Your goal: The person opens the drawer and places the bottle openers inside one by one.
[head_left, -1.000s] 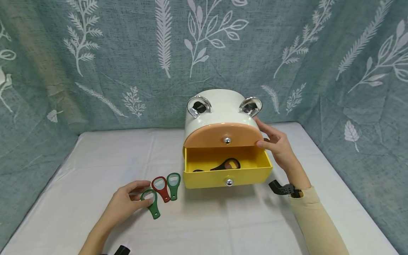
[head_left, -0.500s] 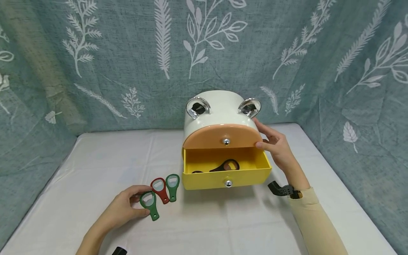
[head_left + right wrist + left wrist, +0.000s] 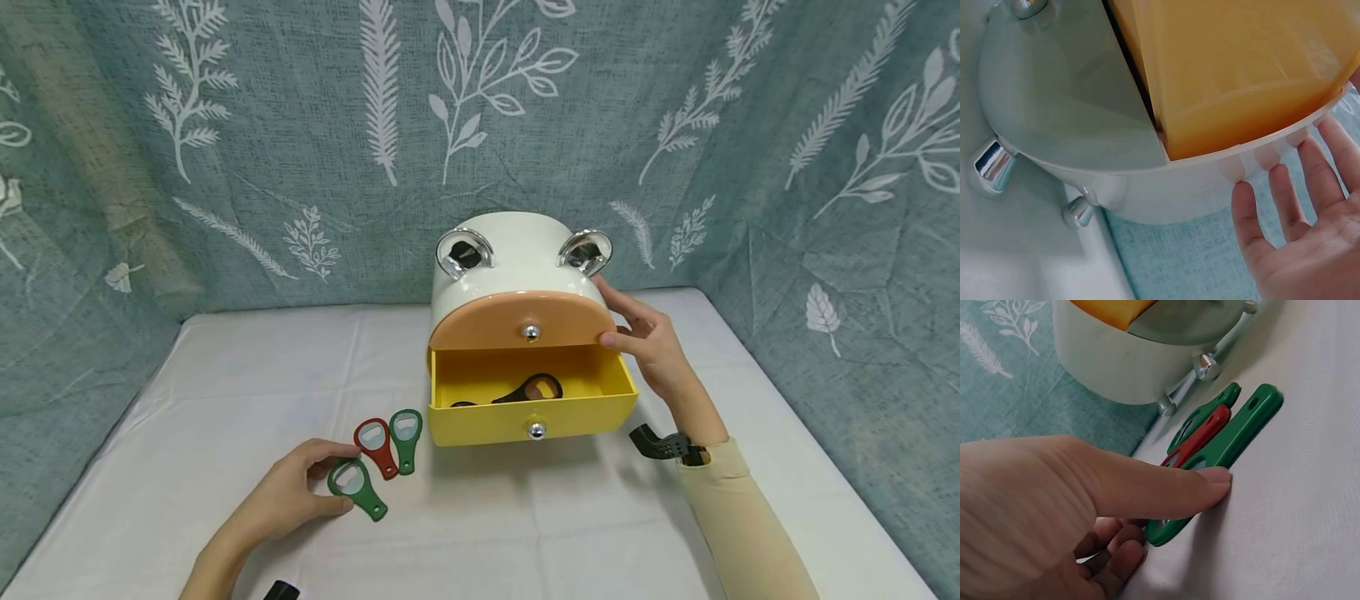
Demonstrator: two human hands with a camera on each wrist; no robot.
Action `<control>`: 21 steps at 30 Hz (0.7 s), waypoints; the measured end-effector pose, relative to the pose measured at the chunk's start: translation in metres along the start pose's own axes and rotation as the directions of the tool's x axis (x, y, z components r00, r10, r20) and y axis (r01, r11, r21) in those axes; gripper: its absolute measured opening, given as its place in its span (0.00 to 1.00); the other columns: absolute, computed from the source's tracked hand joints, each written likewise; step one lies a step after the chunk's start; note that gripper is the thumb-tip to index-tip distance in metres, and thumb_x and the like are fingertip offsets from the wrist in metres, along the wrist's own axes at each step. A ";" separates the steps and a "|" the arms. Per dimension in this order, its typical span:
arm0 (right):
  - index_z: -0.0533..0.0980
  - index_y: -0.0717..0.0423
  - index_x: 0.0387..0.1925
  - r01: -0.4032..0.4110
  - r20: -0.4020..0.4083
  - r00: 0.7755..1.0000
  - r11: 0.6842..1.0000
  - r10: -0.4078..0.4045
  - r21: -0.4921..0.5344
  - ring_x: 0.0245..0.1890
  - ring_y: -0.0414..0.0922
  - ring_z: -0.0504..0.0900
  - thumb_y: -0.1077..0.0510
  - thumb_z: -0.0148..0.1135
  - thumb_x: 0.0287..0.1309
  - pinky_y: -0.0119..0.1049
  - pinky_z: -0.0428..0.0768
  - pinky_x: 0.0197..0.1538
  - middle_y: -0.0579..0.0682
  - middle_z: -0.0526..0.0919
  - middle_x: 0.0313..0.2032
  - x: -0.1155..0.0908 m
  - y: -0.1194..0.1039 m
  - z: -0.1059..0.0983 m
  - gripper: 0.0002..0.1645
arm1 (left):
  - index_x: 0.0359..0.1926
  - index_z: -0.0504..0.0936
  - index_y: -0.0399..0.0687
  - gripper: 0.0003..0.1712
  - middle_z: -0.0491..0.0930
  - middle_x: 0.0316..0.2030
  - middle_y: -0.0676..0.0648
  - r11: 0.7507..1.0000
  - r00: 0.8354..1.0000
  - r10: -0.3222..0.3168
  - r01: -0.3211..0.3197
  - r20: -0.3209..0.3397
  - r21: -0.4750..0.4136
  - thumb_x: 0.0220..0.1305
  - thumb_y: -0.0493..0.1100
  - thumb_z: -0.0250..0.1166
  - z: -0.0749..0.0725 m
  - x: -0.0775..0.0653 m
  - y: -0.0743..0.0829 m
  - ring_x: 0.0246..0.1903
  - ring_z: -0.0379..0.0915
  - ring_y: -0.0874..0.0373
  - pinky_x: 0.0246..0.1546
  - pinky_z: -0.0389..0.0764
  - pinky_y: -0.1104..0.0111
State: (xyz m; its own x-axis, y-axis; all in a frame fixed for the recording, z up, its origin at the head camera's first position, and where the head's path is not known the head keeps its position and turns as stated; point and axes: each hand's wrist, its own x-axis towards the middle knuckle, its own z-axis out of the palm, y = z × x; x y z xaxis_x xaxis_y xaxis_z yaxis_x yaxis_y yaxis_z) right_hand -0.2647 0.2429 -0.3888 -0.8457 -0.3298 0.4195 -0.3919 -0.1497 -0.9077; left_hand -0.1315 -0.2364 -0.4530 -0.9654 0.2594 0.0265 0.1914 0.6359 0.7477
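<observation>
My left hand (image 3: 288,492) pinches a green bottle opener (image 3: 367,501) by its ring end, just above or on the cloth. In the left wrist view, the thumb lies across this green opener (image 3: 1244,428) and the other fingers curl at its far edge. Just beyond lie a red bottle opener (image 3: 384,457) and another green bottle opener (image 3: 407,455). My right hand (image 3: 660,354) rests against the side of a white frog-faced drawer box (image 3: 517,254). Its fingertips (image 3: 1244,194) touch the white wall. The yellow lower drawer (image 3: 480,430) is pulled out.
Inside the drawer lies a black-handled bottle opener (image 3: 515,394), with part of another dark thing at its left. The peach upper drawer (image 3: 487,323) is closed. A white cloth (image 3: 487,542) covers the table, and a patterned green curtain (image 3: 300,125) hangs behind.
The left fingers have shifted on the green bottle opener, and its handle has turned outward to the right. My right hand stays on the box, which has not moved.
</observation>
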 end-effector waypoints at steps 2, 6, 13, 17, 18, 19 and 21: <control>0.65 0.56 0.70 0.001 0.000 1.000 1.000 -0.001 0.004 0.69 0.51 0.61 0.72 0.63 0.60 0.40 0.72 0.59 0.50 0.65 0.70 0.000 0.000 0.000 0.38 | 0.51 0.84 0.48 0.32 0.78 0.47 0.52 1.000 1.000 0.024 -0.024 0.012 0.004 0.39 0.40 0.83 0.000 0.000 0.000 0.44 0.74 0.56 0.47 0.75 0.65; 0.66 0.56 0.70 0.000 0.000 1.000 1.000 0.000 0.003 0.69 0.51 0.60 0.72 0.63 0.60 0.40 0.72 0.59 0.50 0.65 0.70 0.000 0.000 0.000 0.37 | 0.48 0.85 0.53 0.29 0.76 0.45 0.54 0.998 0.996 0.070 -0.070 0.050 -0.006 0.40 0.42 0.83 -0.002 -0.001 -0.001 0.42 0.71 0.59 0.46 0.73 0.66; 0.65 0.56 0.70 0.001 0.006 1.000 1.000 -0.001 0.005 0.70 0.51 0.59 0.71 0.63 0.60 0.40 0.72 0.59 0.50 0.64 0.70 0.000 0.000 0.001 0.38 | 0.47 0.87 0.52 0.27 0.73 0.45 0.53 0.988 0.987 0.151 -0.153 0.056 0.021 0.40 0.41 0.83 -0.002 -0.004 0.001 0.42 0.70 0.59 0.43 0.74 0.67; 0.65 0.55 0.71 0.001 0.005 1.000 1.000 -0.001 0.003 0.70 0.51 0.59 0.72 0.63 0.61 0.40 0.72 0.59 0.50 0.64 0.70 -0.001 -0.001 0.001 0.38 | 0.48 0.88 0.51 0.28 0.74 0.50 0.52 0.986 0.984 0.160 -0.163 0.080 0.026 0.40 0.44 0.83 -0.002 -0.003 0.002 0.47 0.71 0.56 0.47 0.73 0.67; 0.65 0.55 0.71 0.001 0.005 1.000 1.000 -0.001 0.002 0.70 0.51 0.59 0.72 0.62 0.61 0.40 0.72 0.58 0.50 0.64 0.70 -0.001 -0.001 0.001 0.38 | 0.48 0.88 0.50 0.29 0.74 0.51 0.52 0.986 0.983 0.164 -0.166 0.084 0.026 0.40 0.44 0.83 -0.002 -0.003 0.002 0.49 0.71 0.55 0.49 0.73 0.68; 0.65 0.56 0.71 0.001 0.005 1.000 1.000 -0.001 0.002 0.70 0.51 0.59 0.72 0.62 0.61 0.40 0.72 0.58 0.50 0.64 0.70 -0.001 -0.001 0.001 0.38 | 0.49 0.87 0.49 0.30 0.75 0.51 0.52 0.985 0.982 0.169 -0.172 0.089 0.028 0.40 0.45 0.83 -0.003 -0.004 0.002 0.50 0.71 0.53 0.50 0.72 0.68; 0.65 0.56 0.71 0.002 0.006 1.000 1.000 -0.002 0.003 0.70 0.51 0.59 0.72 0.62 0.61 0.40 0.72 0.58 0.50 0.64 0.70 0.000 -0.001 0.001 0.37 | 0.50 0.87 0.48 0.30 0.76 0.51 0.53 0.983 0.979 0.177 -0.181 0.096 0.029 0.41 0.47 0.83 -0.003 -0.004 0.001 0.52 0.71 0.52 0.53 0.71 0.70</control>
State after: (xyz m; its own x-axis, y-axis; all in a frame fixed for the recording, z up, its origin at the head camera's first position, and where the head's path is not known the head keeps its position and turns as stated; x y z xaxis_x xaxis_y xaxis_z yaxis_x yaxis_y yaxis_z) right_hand -0.2636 0.2421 -0.3880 -0.8425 -0.3352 0.4217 -0.3927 -0.1536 -0.9067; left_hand -0.1276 -0.2393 -0.4500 -0.8947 0.4365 0.0948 0.3677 0.5992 0.7111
